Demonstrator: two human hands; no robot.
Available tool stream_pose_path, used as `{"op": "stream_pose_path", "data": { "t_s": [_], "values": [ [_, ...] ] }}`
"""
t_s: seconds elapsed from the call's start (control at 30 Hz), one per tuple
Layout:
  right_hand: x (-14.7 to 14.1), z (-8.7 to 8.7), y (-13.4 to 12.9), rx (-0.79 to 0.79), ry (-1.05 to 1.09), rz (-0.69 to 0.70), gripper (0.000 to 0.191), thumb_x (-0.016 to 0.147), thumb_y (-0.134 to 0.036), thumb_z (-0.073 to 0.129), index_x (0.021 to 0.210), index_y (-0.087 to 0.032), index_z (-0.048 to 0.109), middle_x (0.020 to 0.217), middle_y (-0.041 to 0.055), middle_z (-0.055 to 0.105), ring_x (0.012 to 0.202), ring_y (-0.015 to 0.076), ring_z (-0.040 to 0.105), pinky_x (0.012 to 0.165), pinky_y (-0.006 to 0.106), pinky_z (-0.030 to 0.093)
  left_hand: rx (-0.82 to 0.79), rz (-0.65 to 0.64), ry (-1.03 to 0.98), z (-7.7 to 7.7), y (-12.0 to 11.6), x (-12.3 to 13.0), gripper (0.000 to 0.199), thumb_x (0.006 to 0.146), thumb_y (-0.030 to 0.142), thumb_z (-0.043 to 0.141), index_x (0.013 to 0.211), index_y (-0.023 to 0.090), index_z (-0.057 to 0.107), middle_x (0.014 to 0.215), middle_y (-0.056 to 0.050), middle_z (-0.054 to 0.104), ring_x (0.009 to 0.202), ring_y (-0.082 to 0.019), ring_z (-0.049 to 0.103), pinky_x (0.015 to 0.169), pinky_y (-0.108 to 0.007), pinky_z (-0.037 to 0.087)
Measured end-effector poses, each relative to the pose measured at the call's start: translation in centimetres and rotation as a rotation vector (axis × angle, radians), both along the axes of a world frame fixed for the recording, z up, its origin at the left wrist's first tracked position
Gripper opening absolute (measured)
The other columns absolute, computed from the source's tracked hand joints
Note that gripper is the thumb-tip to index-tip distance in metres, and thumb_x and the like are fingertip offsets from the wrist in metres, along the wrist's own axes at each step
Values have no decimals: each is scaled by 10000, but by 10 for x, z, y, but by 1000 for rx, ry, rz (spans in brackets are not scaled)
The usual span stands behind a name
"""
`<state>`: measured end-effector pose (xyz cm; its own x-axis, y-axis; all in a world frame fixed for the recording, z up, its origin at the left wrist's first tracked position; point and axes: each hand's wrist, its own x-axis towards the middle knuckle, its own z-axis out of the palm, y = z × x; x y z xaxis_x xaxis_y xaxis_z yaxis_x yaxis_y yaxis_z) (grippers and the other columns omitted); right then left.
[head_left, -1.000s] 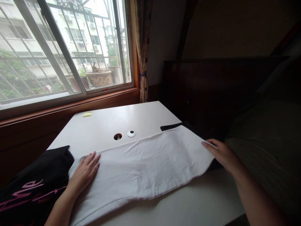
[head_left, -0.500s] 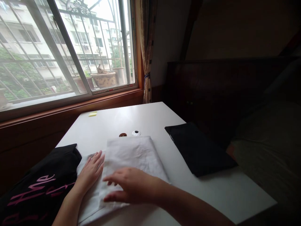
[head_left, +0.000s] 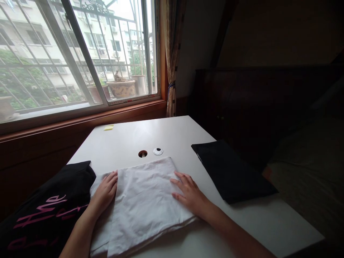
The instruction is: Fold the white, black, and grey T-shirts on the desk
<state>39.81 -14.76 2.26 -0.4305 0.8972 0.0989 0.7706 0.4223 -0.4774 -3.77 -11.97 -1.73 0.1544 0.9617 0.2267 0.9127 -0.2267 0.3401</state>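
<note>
A white folded cloth (head_left: pixel 147 200), likely a garment, lies on the white table in front of me, its upper layer wrinkled. My left hand (head_left: pixel 106 188) rests flat on the cloth's left part, fingers stretched out beside the edge of the upper layer. On the right edge of the cloth lies my right hand (head_left: pixel 188 191), fingers spread and palm down. To the left is a black garment (head_left: pixel 48 208) with pink lettering, close by my left forearm. A folded dark cloth (head_left: pixel 231 170) lies apart on the right.
The white table (head_left: pixel 172 136) has a round cable hole (head_left: pixel 142 153) with a round white cover (head_left: pixel 158 151) next to it. Yellow sticky notes (head_left: pixel 109 127) lie at the far left corner. Behind stand a barred window (head_left: pixel 80 53) and a tied curtain (head_left: pixel 172 64).
My right hand has moved from the cloth's left-middle to its right edge. The upper layer now lies flatter. My left hand stays in place; the view has shifted slightly.
</note>
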Motion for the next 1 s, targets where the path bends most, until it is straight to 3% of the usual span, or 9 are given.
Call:
{"op": "stream_pose_path", "data": {
  "t_s": [0.17, 0.27, 0.37, 0.5, 0.6, 0.7, 0.83, 1.0],
  "values": [
    [4, 1, -3, -69, 164, -88, 577, 902, -237, 634, 1461, -323, 524, 1455, 91, 465, 1146, 262, 632, 1009, 436, 547, 35, 107, -210, 14, 2, 5, 576, 976, 580, 357, 1015, 210, 798, 1222, -98, 733, 1187, -302, 637, 1116, -495, 462],
    [5, -2, 0, -111, 212, -74, 619, 872, -143, 595, 1453, -344, 532, 1416, 69, 453, 959, 190, 673, 906, 371, 581, 16, 132, -258, 24, 0, 13, 600, 911, 703, 440, 884, 219, 795, 1019, -96, 741, 1019, -302, 671, 1018, -480, 507],
    [17, -6, 14, -64, 195, -113, 621, 866, -97, 562, 1438, -338, 553, 1359, 64, 463, 865, 151, 664, 869, 343, 586, -58, 113, -306, 36, -7, 28, 562, 863, 725, 531, 843, 220, 777, 918, -78, 708, 852, -263, 675, 826, -396, 557],
    [46, 2, 38, 186, 37, -207, 553, 872, -46, 521, 1357, -289, 631, 1268, 91, 547, 972, 221, 662, 920, 404, 579, -206, -21, -373, 52, -17, 55, 459, 938, 616, 507, 904, 244, 775, 953, -58, 731, 873, -242, 690, 783, -331, 539],
    [55, 15, 39, 386, -96, -217, 399, 910, -79, 553, 1233, -255, 708, 1243, 121, 625, 1140, 310, 608, 1032, 515, 519, -185, 3, -382, 56, -19, 72, 395, 947, 562, 509, 951, 248, 750, 989, -56, 753, 911, -251, 703, 839, -350, 536],
    [40, 21, 19, 407, -88, 12, 328, 986, -241, 586, 1301, -244, 676, 1383, 124, 605, 1318, 312, 525, 1124, 507, 460, -172, 101, -446, 53, -18, 79, 433, 914, 583, 535, 1114, 230, 686, 1021, -68, 745, 808, -238, 723, 796, -363, 568],
    [5, 9, -20, 297, -96, 422, 546, 1011, -507, 574, 1506, -280, 522, 1616, 76, 443, 1519, 301, 329, 1226, 509, 331, -253, 192, -570, 50, -17, 78, 626, 874, 656, 540, 1296, 196, 576, 1072, -97, 711, 681, -216, 726, 667, -353, 595],
    [-2, 2, -41, 208, -112, 588, 627, 1035, -590, 483, 1595, -327, 380, 1676, 37, 352, 1557, 296, 254, 1278, 524, 172, -274, 210, -592, 52, -16, 77, 656, 856, 661, 545, 1295, 175, 590, 1067, -106, 701, 650, -208, 718, 623, -339, 586]
  ]
}}
